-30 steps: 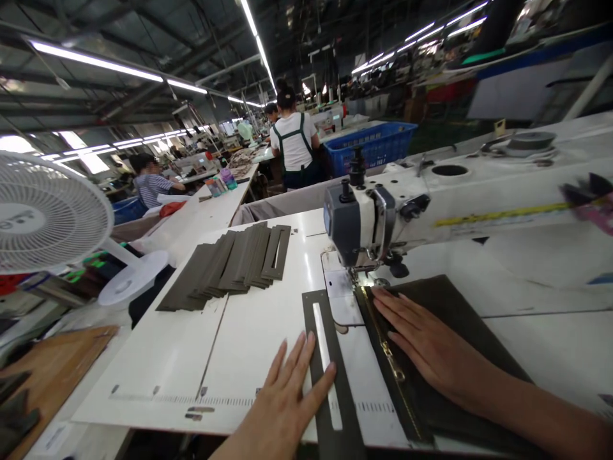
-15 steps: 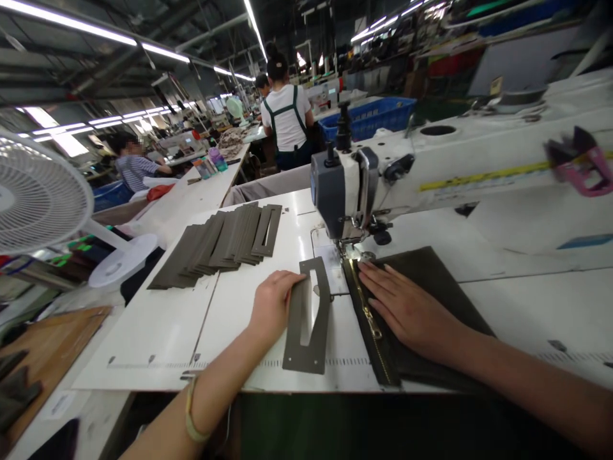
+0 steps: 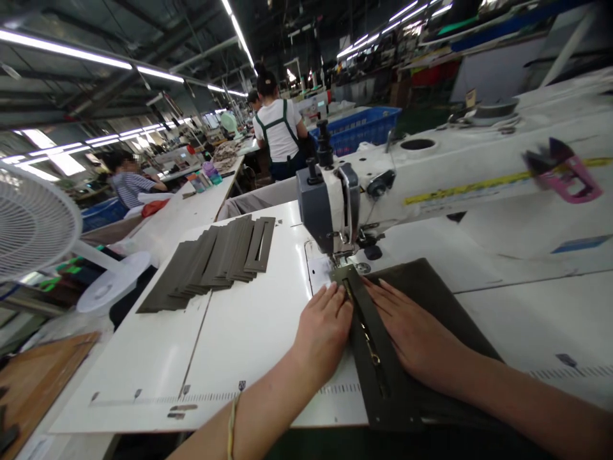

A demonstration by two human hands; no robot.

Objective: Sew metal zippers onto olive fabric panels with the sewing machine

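Observation:
A dark grey-green slotted panel (image 3: 361,350) lies over a brass zipper (image 3: 375,360), whose teeth and pull show through the slot. Beneath, a larger dark fabric piece (image 3: 433,306) spreads to the right. My left hand (image 3: 325,329) has its bent fingers closed at the panel's left edge, near the upper end. Flat on the panel's right side and the fabric rests my right hand (image 3: 421,332), fingers stretched out. The panel's upper end lies at the presser foot (image 3: 341,260) of the sewing machine (image 3: 316,207).
Slotted panels (image 3: 215,255) are fanned out in a pile at the left of the white table (image 3: 258,358). A white fan (image 3: 33,223) stands further left. Pink-handled snips (image 3: 572,179) hang on the machine arm. Co-workers sit beyond, near a blue crate (image 3: 364,128).
My left hand has moved right, bringing the slotted panel from the bare table onto the zipper. My right hand now lies partly over the panel's edge. The whole view has shifted slightly.

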